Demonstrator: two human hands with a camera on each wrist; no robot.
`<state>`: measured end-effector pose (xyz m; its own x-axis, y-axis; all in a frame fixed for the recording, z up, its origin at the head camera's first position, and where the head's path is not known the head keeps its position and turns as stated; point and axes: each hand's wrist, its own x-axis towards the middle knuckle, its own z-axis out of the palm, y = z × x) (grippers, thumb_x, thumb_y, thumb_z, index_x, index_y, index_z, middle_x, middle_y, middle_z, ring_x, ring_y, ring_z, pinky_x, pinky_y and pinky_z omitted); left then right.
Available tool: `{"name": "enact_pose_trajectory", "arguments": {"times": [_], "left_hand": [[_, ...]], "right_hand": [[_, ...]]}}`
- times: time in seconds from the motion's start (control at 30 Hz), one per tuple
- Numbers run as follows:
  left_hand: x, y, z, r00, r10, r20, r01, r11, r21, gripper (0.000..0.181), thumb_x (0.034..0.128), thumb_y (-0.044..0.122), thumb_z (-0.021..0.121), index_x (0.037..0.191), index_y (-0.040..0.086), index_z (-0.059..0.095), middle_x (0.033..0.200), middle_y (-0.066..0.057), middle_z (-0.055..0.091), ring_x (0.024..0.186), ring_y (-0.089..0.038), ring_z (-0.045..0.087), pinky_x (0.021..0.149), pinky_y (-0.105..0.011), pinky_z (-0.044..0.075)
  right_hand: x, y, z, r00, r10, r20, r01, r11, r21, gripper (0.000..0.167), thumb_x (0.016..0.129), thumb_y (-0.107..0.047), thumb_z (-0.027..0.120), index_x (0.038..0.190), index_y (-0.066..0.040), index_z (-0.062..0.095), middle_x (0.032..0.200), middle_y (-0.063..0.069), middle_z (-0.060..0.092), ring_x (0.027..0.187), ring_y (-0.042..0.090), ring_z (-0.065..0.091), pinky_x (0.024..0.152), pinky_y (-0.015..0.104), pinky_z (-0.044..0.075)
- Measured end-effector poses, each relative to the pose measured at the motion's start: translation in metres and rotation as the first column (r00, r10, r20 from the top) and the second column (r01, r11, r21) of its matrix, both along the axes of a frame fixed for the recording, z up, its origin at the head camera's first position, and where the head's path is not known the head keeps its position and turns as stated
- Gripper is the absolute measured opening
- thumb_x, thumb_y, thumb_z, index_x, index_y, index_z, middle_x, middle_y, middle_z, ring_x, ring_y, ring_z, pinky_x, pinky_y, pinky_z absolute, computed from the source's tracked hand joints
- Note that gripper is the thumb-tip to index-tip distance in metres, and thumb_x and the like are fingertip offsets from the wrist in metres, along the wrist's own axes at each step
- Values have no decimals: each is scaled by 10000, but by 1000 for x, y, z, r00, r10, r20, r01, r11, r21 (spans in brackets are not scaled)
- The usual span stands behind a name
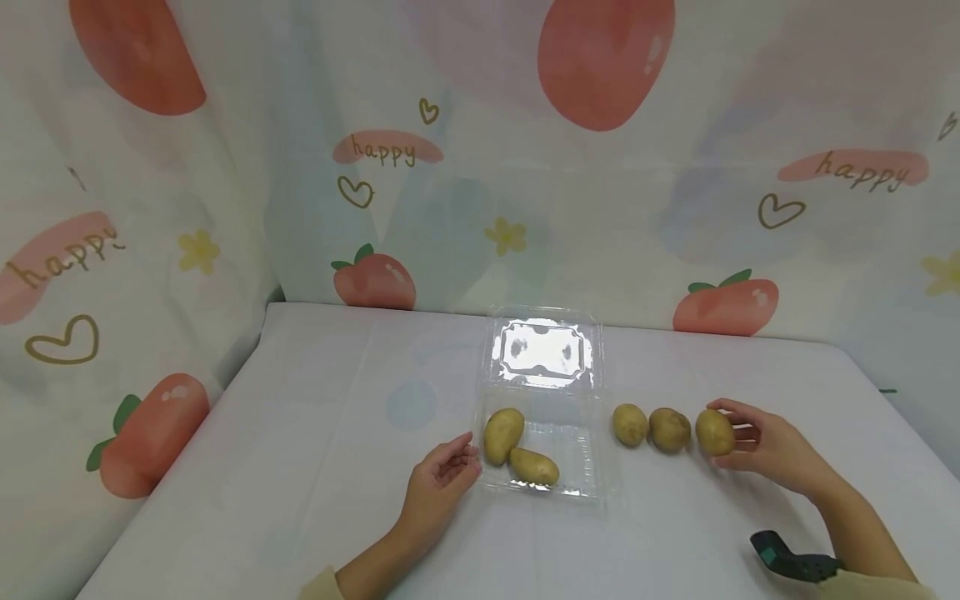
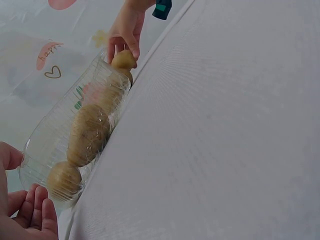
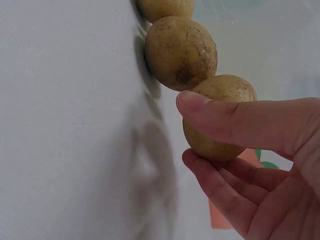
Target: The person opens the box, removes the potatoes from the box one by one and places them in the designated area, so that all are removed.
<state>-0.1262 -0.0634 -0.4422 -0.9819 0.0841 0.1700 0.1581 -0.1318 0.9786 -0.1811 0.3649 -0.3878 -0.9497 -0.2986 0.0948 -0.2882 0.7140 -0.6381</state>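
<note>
On the right, my right hand (image 1: 780, 450) grips a small round potato (image 1: 715, 432) between thumb and fingers. The right wrist view puts this potato (image 3: 227, 87) a little off the white cloth. Just left of it lie two more potatoes, a brownish one (image 1: 670, 430) and a yellower one (image 1: 630, 425). Two longer potatoes, one upright in view (image 1: 503, 436) and one lying slantwise (image 1: 534, 467), sit in the left part of a clear plastic clamshell box (image 1: 577, 458). My left hand (image 1: 442, 482), loosely curled and holding nothing, is at the box's left side; contact is unclear.
The box's clear lid (image 1: 543, 354) is folded back toward the rear wall. A white cloth (image 1: 360, 417) covers the table. Printed curtains (image 1: 465, 217) stand behind and at the left. A dark device (image 1: 795, 560) is by the right forearm.
</note>
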Motion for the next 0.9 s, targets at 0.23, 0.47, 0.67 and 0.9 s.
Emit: {"name": "enact_pose_trajectory", "arguments": {"times": [0.23,0.47,0.67,0.9], "left_hand": [[0,-1,1,1000,-1,1,1,1000,-7,439,838,-24,623,1233,-141,471,1083,-235,533,958,-166,531,845,-189,466],[0,0,1,1000,-2,8,2,1000,-1,442,837,-21,625,1233,-142,470,1085,-246,530,959,-170,533,847,-190,466],[0,0,0,1000,1,7,-1,1000,-8,441,839,-8,629,1233,-134,476,1090,-252,532,957,-165,535,845,-186,465],[0,0,0,1000,-2,-1,2,1000,-4,442,839,-15,626,1235,-135,473,1092,-262,528,958,-168,534,848,-187,464]], "right_hand": [[-2,-3,-1,1000,-6,25,5,999,40,696,645,-85,819,1216,82,459,1081,264,538,873,219,594,689,219,531],[-7,-4,-5,999,7,46,-10,998,67,661,635,-79,820,1190,56,487,1066,237,559,915,363,567,708,272,538],[-9,-5,-5,997,-3,71,-4,995,95,662,636,-82,819,1194,48,488,1066,240,559,934,386,561,736,378,534],[-8,-6,-3,997,-8,81,-1,994,113,656,652,-75,808,1208,52,482,1063,242,550,942,392,553,744,404,529]]}}
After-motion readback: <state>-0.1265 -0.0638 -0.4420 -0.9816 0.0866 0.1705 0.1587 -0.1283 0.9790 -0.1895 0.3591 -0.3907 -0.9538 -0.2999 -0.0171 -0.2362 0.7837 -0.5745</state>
